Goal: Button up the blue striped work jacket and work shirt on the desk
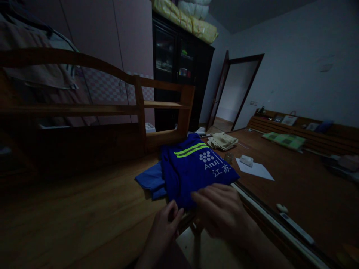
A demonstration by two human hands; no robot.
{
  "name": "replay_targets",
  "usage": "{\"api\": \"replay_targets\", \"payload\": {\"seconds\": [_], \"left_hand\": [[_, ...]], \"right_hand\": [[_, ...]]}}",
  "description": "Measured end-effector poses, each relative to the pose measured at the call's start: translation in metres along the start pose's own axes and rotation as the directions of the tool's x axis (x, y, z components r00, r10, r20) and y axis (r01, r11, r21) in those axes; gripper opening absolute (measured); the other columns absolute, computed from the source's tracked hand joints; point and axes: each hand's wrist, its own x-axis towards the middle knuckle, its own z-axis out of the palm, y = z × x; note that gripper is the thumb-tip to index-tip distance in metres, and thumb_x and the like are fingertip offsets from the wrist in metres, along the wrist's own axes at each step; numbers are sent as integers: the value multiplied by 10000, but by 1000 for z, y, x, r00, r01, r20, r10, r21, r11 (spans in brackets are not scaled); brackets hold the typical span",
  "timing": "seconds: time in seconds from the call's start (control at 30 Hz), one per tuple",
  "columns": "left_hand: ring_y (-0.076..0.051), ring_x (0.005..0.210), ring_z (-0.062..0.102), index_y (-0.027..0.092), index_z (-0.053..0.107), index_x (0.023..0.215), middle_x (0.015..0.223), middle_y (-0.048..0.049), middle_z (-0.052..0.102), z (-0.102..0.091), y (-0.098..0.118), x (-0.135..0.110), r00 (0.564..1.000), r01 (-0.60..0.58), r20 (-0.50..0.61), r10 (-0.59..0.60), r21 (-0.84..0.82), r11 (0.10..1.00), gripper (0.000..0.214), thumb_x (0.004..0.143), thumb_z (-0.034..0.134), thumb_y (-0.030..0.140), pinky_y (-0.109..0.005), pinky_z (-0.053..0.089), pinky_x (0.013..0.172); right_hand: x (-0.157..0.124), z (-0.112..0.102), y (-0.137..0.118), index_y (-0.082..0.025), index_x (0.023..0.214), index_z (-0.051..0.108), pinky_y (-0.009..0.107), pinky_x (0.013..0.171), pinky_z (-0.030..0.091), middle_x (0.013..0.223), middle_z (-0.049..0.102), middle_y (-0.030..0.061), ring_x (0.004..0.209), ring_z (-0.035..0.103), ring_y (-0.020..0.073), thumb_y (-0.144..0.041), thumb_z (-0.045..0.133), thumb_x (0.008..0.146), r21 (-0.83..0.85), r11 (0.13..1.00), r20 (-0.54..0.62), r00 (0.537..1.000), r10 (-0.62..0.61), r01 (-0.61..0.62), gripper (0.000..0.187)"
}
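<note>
A folded royal-blue work garment (187, 168) lies at the right end of the wooden desk. It has a yellow-green reflective stripe and white "Anji" lettering. Lighter blue cloth (153, 181) sticks out from under its left side. At the garment's near edge is my left hand (165, 222), fingers curled and thumb close to the index finger; whether cloth is caught between them is hidden. My right hand (224, 211) hovers over or touches the near right part of the garment, bent at the fingers and blurred. Its fingertips do not show clearly.
A wooden shelf rack (165, 104) rises along the back of the desk (84, 209). To the right, a brown bed surface (260, 186) bears folded beige cloth (223, 141), white paper (255, 170), a small glass jar (229, 157) and a white remote-like stick (297, 227).
</note>
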Motion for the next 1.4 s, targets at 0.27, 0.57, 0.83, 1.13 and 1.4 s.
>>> {"api": "replay_targets", "payload": {"seconds": [0.27, 0.57, 0.83, 1.13, 1.4], "left_hand": [[-100, 398, 435, 182, 422, 771, 504, 46, 453, -1, -4, -2, 999, 4, 47, -5, 8, 1000, 332, 914, 432, 481, -176, 266, 418], [-109, 444, 465, 181, 421, 750, 533, 42, 464, -2, -2, -3, 999, -28, 24, 28, 5, 1000, 325, 903, 448, 467, -181, 286, 442], [-115, 481, 478, 177, 430, 748, 582, 25, 487, -6, 7, -7, 999, -47, 7, 47, -35, 998, 326, 852, 496, 479, -189, 319, 457], [-142, 609, 573, 187, 434, 961, 755, -5, 549, -3, 8, -14, 991, -76, -127, 47, -236, 969, 342, 837, 537, 489, -208, 447, 491], [-268, 829, 611, 167, 351, 1149, 987, -133, 572, -34, 31, -24, 923, -118, -363, -127, -584, 803, 758, 620, 731, 554, -307, 527, 489]], "right_hand": [[-89, 46, 181, -151, 1138, 582, 316, 812, 396, 1113, 573, 135, 1019, 528, 255, -327, 473, 904, -279, 654, 20, 676, 736, -703, 313], [-116, 57, 231, -139, 672, 663, 257, 487, 302, 613, 616, 73, 581, 572, 202, -612, 505, 817, -223, 505, 147, 484, 863, -834, 519], [-58, 47, 222, -133, 747, 712, 248, 497, 350, 620, 635, 50, 577, 585, 202, -468, 603, 757, -14, 555, 166, 545, 822, -832, 352], [65, 14, 159, -139, 1004, 696, 269, 643, 437, 863, 676, 61, 780, 615, 220, -457, 557, 818, 327, 720, -80, 741, 666, -612, 394], [182, -46, 35, -176, 947, 703, 249, 684, 441, 886, 605, 23, 832, 575, 174, -394, 654, 814, 620, 777, -282, 894, 348, -107, 260]]}}
